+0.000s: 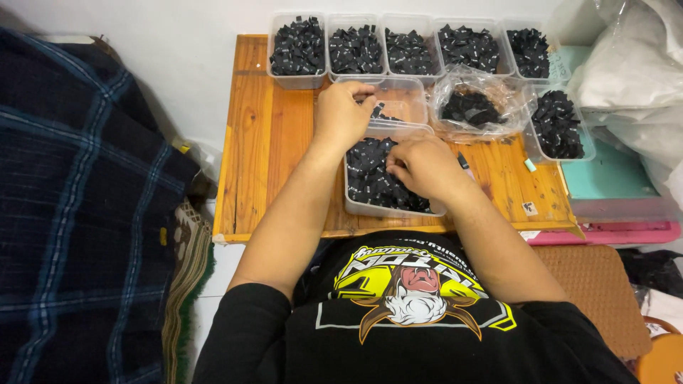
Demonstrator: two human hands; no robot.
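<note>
Labels (376, 174) fill our near tub (356, 206); right hand (425, 165) pinches some, left hand (344, 110) pinches one over another tub (405, 107).

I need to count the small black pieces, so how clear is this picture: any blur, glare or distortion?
Head view: sharp and evenly lit; the left hand casts a soft shadow on the wooden table; mild glare on the plastic bag; edges bow slightly; the black pieces merge.

The person wears a black short-sleeved T-shirt (420, 327) bearing a yellow, white and red graphic at six o'clock, both forearms bare, no rings visible.
</note>
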